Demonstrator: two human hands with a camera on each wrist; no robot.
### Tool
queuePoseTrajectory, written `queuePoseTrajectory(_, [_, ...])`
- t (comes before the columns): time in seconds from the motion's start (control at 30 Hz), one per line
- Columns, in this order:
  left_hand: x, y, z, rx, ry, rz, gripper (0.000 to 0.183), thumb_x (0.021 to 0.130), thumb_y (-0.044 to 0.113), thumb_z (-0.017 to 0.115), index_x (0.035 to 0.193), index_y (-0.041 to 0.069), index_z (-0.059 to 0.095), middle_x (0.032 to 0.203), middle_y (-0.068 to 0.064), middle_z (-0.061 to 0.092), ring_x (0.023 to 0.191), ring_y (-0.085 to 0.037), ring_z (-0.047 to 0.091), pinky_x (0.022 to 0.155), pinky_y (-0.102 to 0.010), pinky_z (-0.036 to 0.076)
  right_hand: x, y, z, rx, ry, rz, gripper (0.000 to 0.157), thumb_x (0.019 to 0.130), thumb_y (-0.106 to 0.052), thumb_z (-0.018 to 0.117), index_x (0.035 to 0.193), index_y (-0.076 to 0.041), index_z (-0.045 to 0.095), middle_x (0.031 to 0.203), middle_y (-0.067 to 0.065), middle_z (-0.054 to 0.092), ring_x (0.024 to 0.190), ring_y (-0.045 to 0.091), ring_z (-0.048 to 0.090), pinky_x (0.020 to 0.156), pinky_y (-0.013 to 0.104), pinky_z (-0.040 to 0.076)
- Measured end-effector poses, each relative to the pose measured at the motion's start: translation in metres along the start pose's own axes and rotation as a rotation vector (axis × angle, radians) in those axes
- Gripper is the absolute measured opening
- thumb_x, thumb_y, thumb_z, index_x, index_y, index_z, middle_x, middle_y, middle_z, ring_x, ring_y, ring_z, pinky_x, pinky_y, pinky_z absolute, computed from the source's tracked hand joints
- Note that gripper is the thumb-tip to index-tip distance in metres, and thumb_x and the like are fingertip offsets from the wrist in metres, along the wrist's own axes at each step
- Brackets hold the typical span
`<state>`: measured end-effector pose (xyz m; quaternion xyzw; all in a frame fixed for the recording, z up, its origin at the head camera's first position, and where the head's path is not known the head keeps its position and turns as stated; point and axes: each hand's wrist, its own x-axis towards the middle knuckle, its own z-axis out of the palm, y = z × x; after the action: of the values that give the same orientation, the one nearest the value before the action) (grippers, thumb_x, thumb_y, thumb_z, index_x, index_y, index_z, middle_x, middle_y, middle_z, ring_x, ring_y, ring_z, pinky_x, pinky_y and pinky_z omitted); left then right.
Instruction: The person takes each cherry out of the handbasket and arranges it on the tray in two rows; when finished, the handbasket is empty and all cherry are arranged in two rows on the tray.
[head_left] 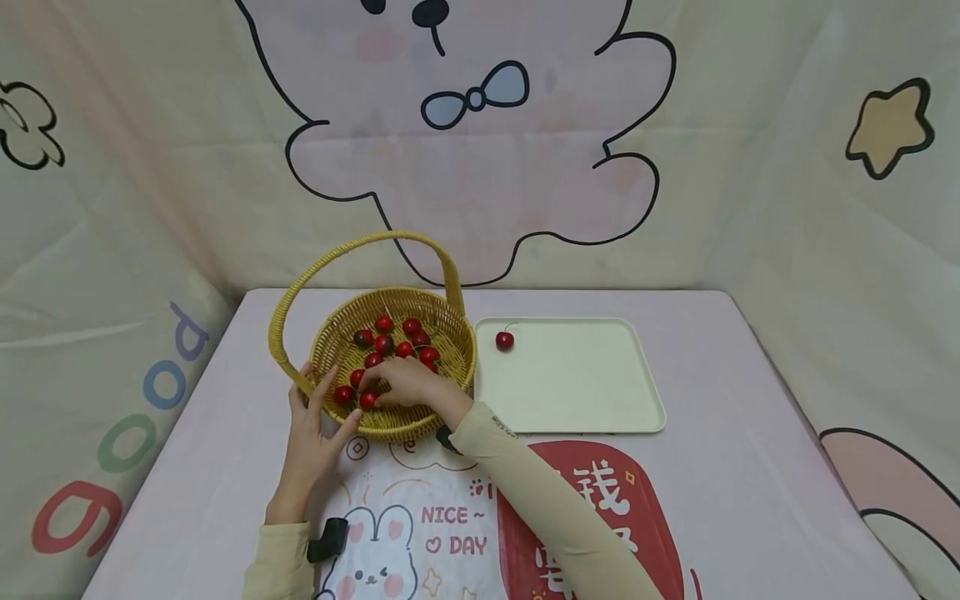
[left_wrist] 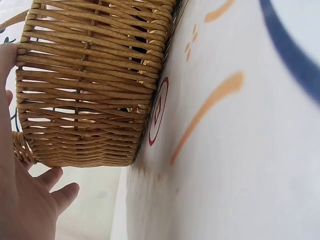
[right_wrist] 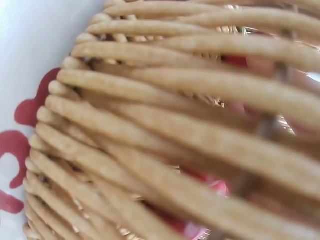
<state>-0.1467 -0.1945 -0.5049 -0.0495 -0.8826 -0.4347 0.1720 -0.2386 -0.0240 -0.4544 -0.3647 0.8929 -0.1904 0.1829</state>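
Note:
A yellow wicker basket (head_left: pixel 401 423) with a tall arched handle (head_left: pixel 360 242) stands on the left of the table, with several dark red cherries (head_left: pixel 384 344) inside. My left hand (head_left: pixel 311 446) holds its near left rim by the handle's foot; in the left wrist view the fingers (left_wrist: pixel 65 195) spread past the woven side. Reaching over the front rim, my right hand (head_left: pixel 412 385) has its fingers bent down and pinches a cherry (head_left: pixel 368 400) near the front of the basket. The right wrist view is mostly filled by blurred wicker (right_wrist: pixel 165 120), red showing through its gaps.
Right of the basket lies a cream rectangular tray (head_left: pixel 570 375), close against it, with one stemmed cherry (head_left: pixel 505 341) near its upper left corner. A printed mat (head_left: pixel 450 500) with a rabbit and a red patch covers the front. Patterned cloth (head_left: pixel 480 183) hangs behind.

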Motion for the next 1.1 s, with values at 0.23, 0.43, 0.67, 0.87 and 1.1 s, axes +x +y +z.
queuePoseTrajectory(0.23, [0.000, 0.000, 0.000, 0.002, -0.010, -0.005, 0.073, 0.078, 0.024, 0.072, 0.142, 0.027, 0.036, 0.154, -0.005, 0.007, 0.136, -0.038, 0.022, 0.097, -0.068, 0.031, 0.000, -0.001, 0.000, 0.016, -0.007, -0.002, 0.030, 0.087, -0.022, 0.064, 0.117, -0.024, 0.062, 0.118, -0.008, 0.062, 0.115, 0.010, 0.052, 0.105, 0.035, 0.036])
queuePoseTrajectory(0.43, [0.000, 0.000, 0.000, -0.002, -0.015, -0.003, 0.073, 0.079, 0.025, 0.072, 0.143, 0.027, 0.035, 0.154, -0.005, 0.005, 0.136, -0.039, 0.021, 0.097, -0.068, 0.030, 0.000, 0.002, 0.001, 0.024, 0.007, -0.005, 0.030, 0.087, -0.021, 0.064, 0.117, -0.023, 0.062, 0.116, -0.008, 0.062, 0.113, 0.010, 0.053, 0.102, 0.031, 0.039])
queuePoseTrajectory(0.67, [0.000, 0.001, -0.001, -0.006, -0.019, -0.017, 0.074, 0.079, 0.024, 0.071, 0.143, 0.031, 0.033, 0.155, -0.004, 0.002, 0.137, -0.040, 0.020, 0.097, -0.070, 0.029, -0.004, 0.003, -0.002, 0.062, 0.035, -0.016, 0.030, 0.087, -0.022, 0.065, 0.117, -0.021, 0.062, 0.115, -0.007, 0.063, 0.111, 0.009, 0.055, 0.098, 0.027, 0.043])
queuePoseTrajectory(0.87, [0.000, 0.001, 0.000, -0.008, -0.019, -0.020, 0.074, 0.080, 0.025, 0.071, 0.143, 0.032, 0.033, 0.155, -0.003, 0.000, 0.137, -0.041, 0.019, 0.098, -0.070, 0.028, -0.011, 0.001, -0.008, 0.063, 0.070, -0.030, 0.031, 0.087, -0.026, 0.065, 0.118, -0.022, 0.061, 0.116, -0.008, 0.063, 0.095, 0.007, 0.058, 0.083, 0.020, 0.047])
queuePoseTrajectory(1.1, [0.000, 0.000, 0.000, -0.008, -0.028, -0.022, 0.074, 0.080, 0.026, 0.071, 0.143, 0.027, 0.033, 0.155, -0.001, -0.001, 0.136, -0.041, 0.021, 0.097, -0.070, 0.029, -0.019, 0.003, -0.014, 0.189, 0.113, -0.047, 0.033, 0.086, -0.026, 0.065, 0.119, -0.021, 0.061, 0.115, -0.007, 0.062, 0.081, 0.006, 0.057, 0.070, 0.013, 0.047])
